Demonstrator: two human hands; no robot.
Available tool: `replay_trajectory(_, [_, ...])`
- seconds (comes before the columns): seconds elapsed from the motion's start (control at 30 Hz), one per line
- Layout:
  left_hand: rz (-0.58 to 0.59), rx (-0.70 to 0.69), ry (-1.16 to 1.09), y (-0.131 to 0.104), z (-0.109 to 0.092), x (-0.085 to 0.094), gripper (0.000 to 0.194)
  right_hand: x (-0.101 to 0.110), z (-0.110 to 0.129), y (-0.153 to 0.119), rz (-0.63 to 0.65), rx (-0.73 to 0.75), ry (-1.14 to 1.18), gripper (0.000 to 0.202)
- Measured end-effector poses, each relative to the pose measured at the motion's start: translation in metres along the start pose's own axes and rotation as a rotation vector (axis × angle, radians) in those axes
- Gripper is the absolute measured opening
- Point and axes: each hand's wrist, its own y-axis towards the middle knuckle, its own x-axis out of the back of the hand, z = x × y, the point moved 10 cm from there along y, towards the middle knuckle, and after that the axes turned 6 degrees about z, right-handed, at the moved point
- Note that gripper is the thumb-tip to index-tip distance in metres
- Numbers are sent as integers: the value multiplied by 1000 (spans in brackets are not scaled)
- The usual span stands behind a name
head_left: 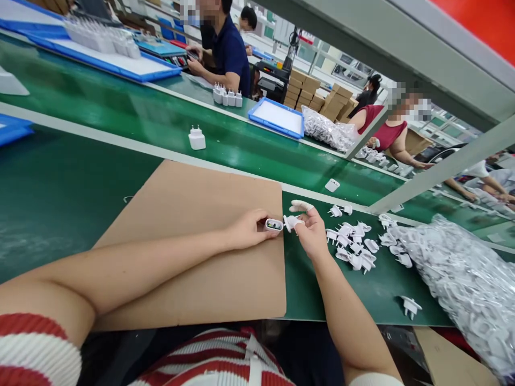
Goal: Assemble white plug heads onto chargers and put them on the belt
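Observation:
My left hand is closed around a white charger housing above the cardboard sheet. The housing's open end faces right, and a bit of green and dark parts shows inside. Just to its right, my right hand pinches a white plug cap, with the prongs hidden or too small to make out. A small gap seems to lie between cap and housing. White finger cots cover fingertips of my right hand. Several loose white plug caps lie in a pile right of that hand.
A clear bag of white plug parts bulges at the right. One cap lies near the front edge. Behind runs a green conveyor belt carrying a white charger. A blue-rimmed tray, a slanting metal post and co-workers are beyond.

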Motion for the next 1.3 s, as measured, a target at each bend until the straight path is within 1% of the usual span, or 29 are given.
replay_trajectory(0.07, [-5,-22,5,0,-2,0,33,-5,7,-2,60,25,-20,28])
replay_trajectory(0.13, [-5,-40,23,0,-5,0,33,-12,12,-4,139,46,-39,26])
replay_trajectory(0.2, [-6,-45,52,0,-6,1,32,-16,20,-7,181,98,-122,25])
replay_trajectory(0.23, [-9,-44,70,1,-6,1,32,-18,24,-9,182,137,-214,21])
replay_trajectory(0.3, [-17,-32,104,2,-5,2,32,-23,33,-12,171,229,-470,13])
replay_trajectory(0.4, [-17,-11,105,2,-2,3,32,-40,38,-17,219,327,-817,23])
replay_trajectory(0.47, [-9,-15,72,2,-2,2,31,-51,37,-18,264,345,-966,29])
replay_trajectory(0.57, [5,-5,24,1,0,1,29,-60,38,-18,281,344,-1113,30])
replay_trajectory(0.73, [25,17,17,2,3,0,28,-72,41,-15,318,317,-1226,27])
replay_trajectory(0.8, [32,12,25,2,2,-1,28,-71,41,-13,312,295,-1235,25])
replay_trajectory(0.9, [19,14,35,1,0,-1,29,-65,37,-8,292,263,-1190,21])
replay_trajectory(1.0, [-11,-41,63,-2,-11,3,27,-60,33,-5,287,251,-1134,19])
replay_trajectory(1.07, [4,-114,93,-6,-22,3,30,-59,33,-6,275,255,-1122,20])
replay_trajectory(1.1, [25,-150,142,-9,-27,1,35,-58,32,-8,264,258,-1123,20])
replay_trajectory(1.17, [53,-183,320,-12,-30,-5,42,-58,32,-10,243,259,-1141,20])
replay_trajectory(1.23, [39,-153,535,-13,-24,-11,50,-60,32,-13,233,262,-1171,20])
replay_trajectory(1.3, [17,-72,695,-13,-14,-16,54,-63,33,-14,227,270,-1196,20])
